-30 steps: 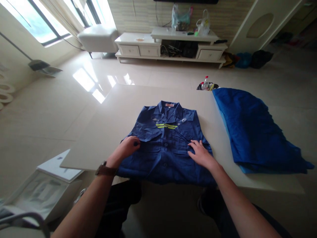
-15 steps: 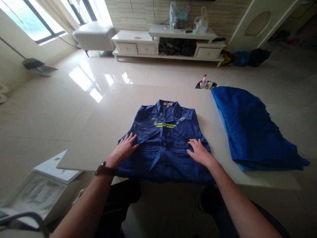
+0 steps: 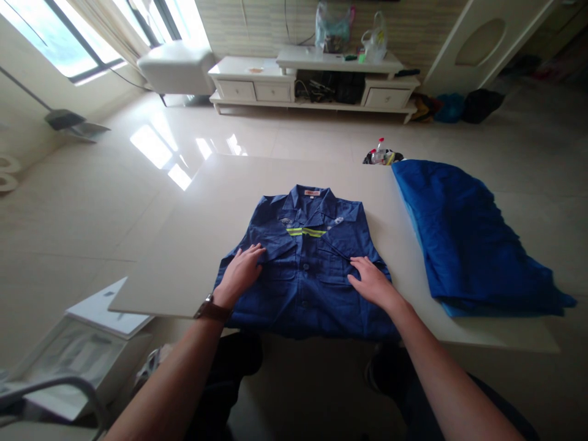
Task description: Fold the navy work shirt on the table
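Note:
A navy work shirt (image 3: 301,294) lies front up on the pale tabletop (image 3: 184,245), its collar pointing away from me. Yellow-green reflective stripes cross its chest, and buttons run down the middle. The sleeves are folded in over the chest. My left hand (image 3: 241,272) rests on the left side of the shirt, fingers stretched toward the folded sleeve. On the opposite side, my right hand (image 3: 370,280) lies on the cloth with fingers apart, near the right pocket flap. The shirt's lower part reaches the table's near edge.
A folded blue cloth (image 3: 478,239) covers the table's right side. Clear bottles with red caps (image 3: 379,152) show beyond the far edge. A white box (image 3: 87,349) stands low at the left. Farther off are a white TV cabinet (image 3: 257,79) and a padded stool (image 3: 177,64).
My left hand has slid right and slightly up across the shirt, toward its middle. My right hand has barely moved, and the shirt lies as before.

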A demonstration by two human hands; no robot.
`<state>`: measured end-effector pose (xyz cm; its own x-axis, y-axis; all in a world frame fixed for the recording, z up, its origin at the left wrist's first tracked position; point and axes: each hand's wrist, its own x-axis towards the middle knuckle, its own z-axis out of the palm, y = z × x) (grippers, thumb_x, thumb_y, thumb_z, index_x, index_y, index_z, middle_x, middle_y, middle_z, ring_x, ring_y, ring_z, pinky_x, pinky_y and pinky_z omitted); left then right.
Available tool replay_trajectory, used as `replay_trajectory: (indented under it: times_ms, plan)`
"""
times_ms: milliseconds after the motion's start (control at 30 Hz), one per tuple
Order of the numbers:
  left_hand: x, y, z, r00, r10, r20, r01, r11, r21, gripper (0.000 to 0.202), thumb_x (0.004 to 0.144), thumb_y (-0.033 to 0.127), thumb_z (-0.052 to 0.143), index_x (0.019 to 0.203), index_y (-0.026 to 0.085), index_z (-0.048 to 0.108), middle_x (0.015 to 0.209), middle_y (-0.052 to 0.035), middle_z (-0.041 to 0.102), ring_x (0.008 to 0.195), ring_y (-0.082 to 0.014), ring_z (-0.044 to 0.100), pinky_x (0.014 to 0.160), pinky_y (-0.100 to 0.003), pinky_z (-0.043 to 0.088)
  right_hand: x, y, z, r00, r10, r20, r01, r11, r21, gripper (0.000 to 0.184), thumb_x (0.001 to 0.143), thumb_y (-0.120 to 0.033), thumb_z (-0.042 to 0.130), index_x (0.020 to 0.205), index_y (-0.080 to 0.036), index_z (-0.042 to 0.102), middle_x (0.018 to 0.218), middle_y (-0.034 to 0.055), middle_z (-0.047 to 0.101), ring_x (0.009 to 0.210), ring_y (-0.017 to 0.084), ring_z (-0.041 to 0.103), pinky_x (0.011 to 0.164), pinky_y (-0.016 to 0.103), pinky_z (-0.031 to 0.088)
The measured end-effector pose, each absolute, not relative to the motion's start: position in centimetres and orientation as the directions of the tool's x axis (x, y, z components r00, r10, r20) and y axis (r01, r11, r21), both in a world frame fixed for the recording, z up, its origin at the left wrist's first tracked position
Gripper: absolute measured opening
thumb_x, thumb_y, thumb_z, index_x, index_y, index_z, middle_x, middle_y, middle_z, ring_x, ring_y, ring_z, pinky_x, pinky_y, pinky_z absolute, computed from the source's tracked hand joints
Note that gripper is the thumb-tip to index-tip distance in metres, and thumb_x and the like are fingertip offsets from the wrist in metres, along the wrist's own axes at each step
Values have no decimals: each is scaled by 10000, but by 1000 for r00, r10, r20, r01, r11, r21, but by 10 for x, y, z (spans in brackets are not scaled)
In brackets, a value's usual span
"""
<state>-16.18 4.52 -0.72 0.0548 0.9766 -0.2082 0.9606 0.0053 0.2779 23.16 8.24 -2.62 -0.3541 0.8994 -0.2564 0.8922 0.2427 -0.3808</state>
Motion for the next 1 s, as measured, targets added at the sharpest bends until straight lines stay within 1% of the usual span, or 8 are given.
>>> replay_trajectory:
  times_ms: [67, 167, 267, 367, 467, 567, 633, 1000]
  plan:
    - [-156, 47, -5, 6, 981, -196, 955, 53, 291, 480, 973, 140, 448, 1411, 214, 629, 1553, -94, 527, 1441, -256, 510, 1245, -430, 368, 233, 83, -28, -362, 895, -262, 890, 247, -383, 518, 972, -338, 506, 1425, -109, 607, 1553, 123, 517, 1501, 310, 400, 1293, 470, 274]
    - [-149, 52, 0, -77, 976, -202, 957, 129, 261, 447, 1047, 203, 362, 1370, 193, 671, 1358, -132, 684, 1252, -311, 665, 1097, -452, 508, 235, 83, -31, -375, 890, -259, 883, 258, -393, 522, 968, -336, 517, 1425, -100, 606, 1555, 132, 515, 1501, 313, 403, 1298, 479, 258]
    - [-142, 57, 9, -187, 968, -167, 948, 222, 228, 473, 1076, 232, 318, 1420, 187, 639, 1216, -151, 745, 1140, -319, 720, 1023, -442, 543, 237, 81, -33, -389, 890, -237, 870, 270, -413, 516, 964, -340, 530, 1417, -106, 615, 1549, 145, 519, 1498, 321, 408, 1298, 506, 249]
    - [-134, 59, 13, -255, 963, -89, 936, 269, 229, 492, 1080, 219, 309, 1507, 181, 551, 1212, -163, 743, 1104, -300, 736, 998, -408, 552, 238, 81, -35, -399, 890, -221, 860, 280, -427, 513, 962, -339, 536, 1409, -103, 620, 1545, 153, 523, 1492, 327, 416, 1302, 515, 233]
    - [-131, 56, 3, -126, 985, -114, 957, 151, 246, 511, 1059, 157, 312, 1525, 176, 522, 1377, -153, 666, 1258, -277, 666, 1091, -401, 508, 237, 81, -34, -402, 887, -229, 858, 277, -432, 504, 958, -335, 550, 1407, -120, 627, 1544, 150, 525, 1489, 325, 425, 1305, 515, 223]
    - [-134, 50, -14, 31, 985, -169, 973, 9, 230, 582, 989, 72, 350, 1548, 165, 484, 1607, -112, 448, 1519, -286, 392, 1224, -461, 387, 236, 82, -32, -392, 887, -243, 863, 263, -431, 500, 953, -330, 569, 1416, -150, 627, 1545, 144, 525, 1494, 326, 418, 1304, 526, 219]
    - [-137, 48, -19, 63, 978, -199, 977, -20, 211, 638, 956, 59, 368, 1577, 185, 442, 1651, -87, 380, 1565, -292, 294, 1254, -514, 331, 235, 82, -30, -386, 887, -255, 867, 255, -428, 506, 951, -329, 575, 1425, -157, 622, 1553, 142, 516, 1502, 329, 405, 1303, 531, 216]
    - [-139, 46, 7, 56, 934, -352, 981, 13, 191, 720, 907, 46, 355, 1599, 235, 410, 1677, -51, 334, 1576, -285, 277, 1277, -593, 229, 229, 77, -23, -345, 877, -334, 902, 211, -376, 598, 974, -368, 524, 1520, -124, 512, 1638, 132, 402, 1567, 362, 260, 1297, 547, 222]
